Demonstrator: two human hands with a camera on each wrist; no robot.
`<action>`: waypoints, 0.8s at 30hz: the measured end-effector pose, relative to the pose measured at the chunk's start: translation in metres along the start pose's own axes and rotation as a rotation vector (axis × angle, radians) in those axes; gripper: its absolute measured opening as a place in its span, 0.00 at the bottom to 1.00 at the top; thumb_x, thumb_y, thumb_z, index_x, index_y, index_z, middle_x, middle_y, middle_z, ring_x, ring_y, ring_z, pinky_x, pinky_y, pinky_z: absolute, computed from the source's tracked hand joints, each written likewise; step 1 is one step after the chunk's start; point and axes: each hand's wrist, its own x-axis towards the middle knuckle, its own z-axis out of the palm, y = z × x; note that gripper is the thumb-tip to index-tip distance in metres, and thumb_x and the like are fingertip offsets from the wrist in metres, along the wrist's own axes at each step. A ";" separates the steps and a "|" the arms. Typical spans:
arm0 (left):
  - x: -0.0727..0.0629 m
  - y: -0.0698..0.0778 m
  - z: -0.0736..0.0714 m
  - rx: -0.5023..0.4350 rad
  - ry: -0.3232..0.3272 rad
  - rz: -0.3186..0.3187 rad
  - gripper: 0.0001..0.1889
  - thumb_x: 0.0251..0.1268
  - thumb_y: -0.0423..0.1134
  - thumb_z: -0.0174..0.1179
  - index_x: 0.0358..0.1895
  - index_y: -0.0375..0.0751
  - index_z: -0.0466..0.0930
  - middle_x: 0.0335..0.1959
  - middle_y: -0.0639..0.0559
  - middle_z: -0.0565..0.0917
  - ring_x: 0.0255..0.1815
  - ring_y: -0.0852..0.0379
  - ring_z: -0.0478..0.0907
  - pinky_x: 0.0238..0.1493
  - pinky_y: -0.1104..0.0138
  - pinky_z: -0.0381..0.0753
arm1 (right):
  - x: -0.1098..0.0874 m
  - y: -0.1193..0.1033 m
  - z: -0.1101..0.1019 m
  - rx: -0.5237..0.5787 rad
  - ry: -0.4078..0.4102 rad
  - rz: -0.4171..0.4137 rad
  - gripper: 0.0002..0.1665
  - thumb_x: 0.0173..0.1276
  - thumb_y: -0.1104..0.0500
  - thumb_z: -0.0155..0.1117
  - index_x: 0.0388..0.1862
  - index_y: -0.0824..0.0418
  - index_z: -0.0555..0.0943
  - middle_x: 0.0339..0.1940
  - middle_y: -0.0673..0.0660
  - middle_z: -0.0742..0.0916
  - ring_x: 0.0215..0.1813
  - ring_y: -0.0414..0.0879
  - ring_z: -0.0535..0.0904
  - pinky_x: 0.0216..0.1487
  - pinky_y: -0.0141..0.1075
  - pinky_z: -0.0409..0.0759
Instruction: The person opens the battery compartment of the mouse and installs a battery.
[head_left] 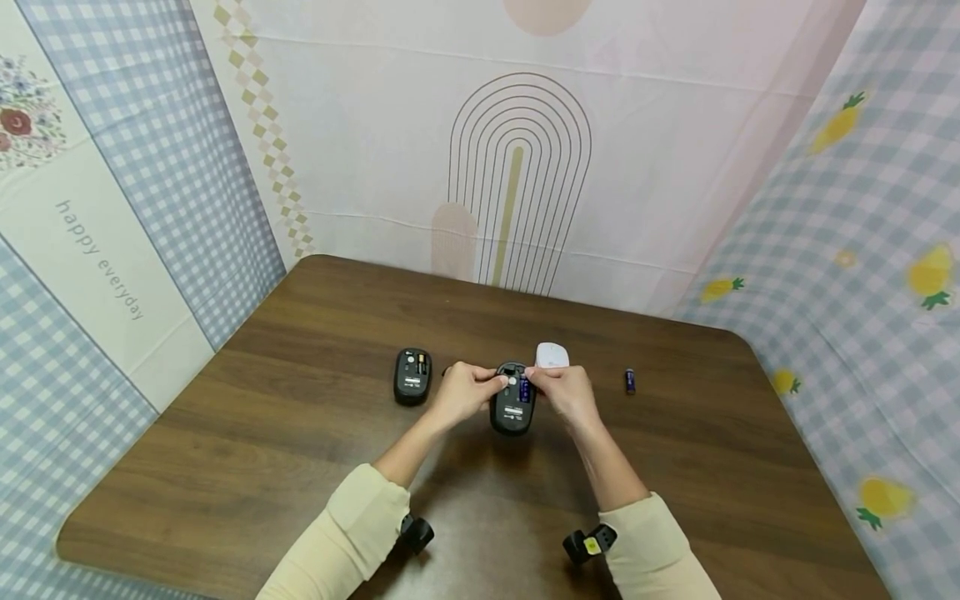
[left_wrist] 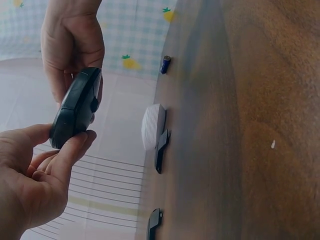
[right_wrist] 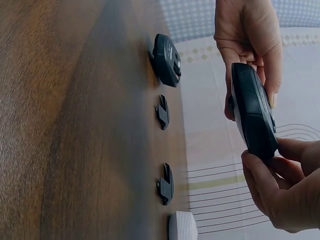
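A black computer mouse point(head_left: 512, 423) is held up above the table, its underside facing the head camera and its battery bay uncovered. A blue battery point(head_left: 524, 390) shows in the bay. My left hand point(head_left: 463, 392) grips the mouse's left edge near the far end, thumb on the underside and fingers beneath. From the other side my right hand point(head_left: 572, 395) holds it, with the thumb at the battery's far end. In the left wrist view the mouse point(left_wrist: 75, 107) is edge-on between both hands, well off the tabletop.
Another black mouse point(head_left: 412, 379) lies underside up at left, a battery showing in its bay. Two small black covers point(right_wrist: 163, 112) lie on the table point(head_left: 300, 450). A white ribbed-sided object point(head_left: 552, 355) stands behind my right hand; a loose blue battery point(head_left: 630, 382) lies farther right.
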 end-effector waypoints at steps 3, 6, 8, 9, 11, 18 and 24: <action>0.000 -0.001 0.000 -0.005 -0.004 -0.007 0.17 0.60 0.39 0.62 0.47 0.28 0.80 0.39 0.34 0.82 0.26 0.52 0.83 0.27 0.65 0.81 | -0.001 -0.001 -0.001 -0.198 0.031 -0.086 0.14 0.61 0.56 0.65 0.34 0.67 0.86 0.31 0.60 0.86 0.33 0.46 0.79 0.30 0.35 0.77; 0.000 -0.002 0.000 -0.010 -0.005 -0.011 0.17 0.60 0.39 0.62 0.47 0.28 0.80 0.40 0.34 0.82 0.26 0.52 0.83 0.26 0.67 0.81 | -0.002 -0.001 0.000 -0.355 0.068 -0.205 0.12 0.61 0.55 0.64 0.33 0.64 0.87 0.28 0.58 0.87 0.31 0.47 0.77 0.28 0.36 0.73; 0.000 -0.002 -0.001 -0.008 -0.002 -0.012 0.17 0.60 0.39 0.62 0.47 0.28 0.80 0.40 0.34 0.82 0.26 0.52 0.83 0.26 0.67 0.81 | -0.002 0.000 0.002 -0.401 0.088 -0.262 0.11 0.62 0.56 0.64 0.33 0.62 0.88 0.28 0.57 0.87 0.32 0.48 0.77 0.30 0.38 0.74; 0.001 -0.002 -0.001 -0.002 -0.001 -0.009 0.17 0.60 0.39 0.62 0.47 0.29 0.80 0.40 0.34 0.82 0.26 0.52 0.83 0.25 0.68 0.81 | -0.002 0.000 0.003 -0.408 0.090 -0.276 0.11 0.62 0.56 0.64 0.33 0.62 0.88 0.28 0.56 0.87 0.32 0.48 0.77 0.30 0.38 0.74; 0.000 -0.002 -0.001 0.003 0.002 -0.010 0.17 0.60 0.39 0.62 0.47 0.29 0.80 0.40 0.34 0.82 0.25 0.52 0.83 0.25 0.68 0.81 | -0.002 0.000 0.004 -0.416 0.093 -0.297 0.11 0.62 0.56 0.64 0.32 0.62 0.88 0.28 0.56 0.87 0.32 0.47 0.77 0.30 0.38 0.74; 0.000 0.000 -0.005 0.006 0.003 -0.014 0.18 0.60 0.39 0.61 0.48 0.28 0.80 0.40 0.34 0.82 0.26 0.52 0.83 0.25 0.68 0.81 | 0.000 0.000 0.003 -0.398 0.054 -0.280 0.12 0.63 0.56 0.63 0.34 0.63 0.87 0.29 0.56 0.87 0.31 0.47 0.76 0.27 0.35 0.72; 0.001 -0.001 -0.006 0.009 0.000 -0.011 0.17 0.60 0.39 0.61 0.48 0.29 0.80 0.39 0.35 0.82 0.25 0.52 0.83 0.26 0.67 0.81 | 0.002 0.001 0.002 -0.375 0.029 -0.258 0.13 0.63 0.55 0.63 0.37 0.64 0.87 0.34 0.58 0.87 0.35 0.48 0.77 0.31 0.37 0.74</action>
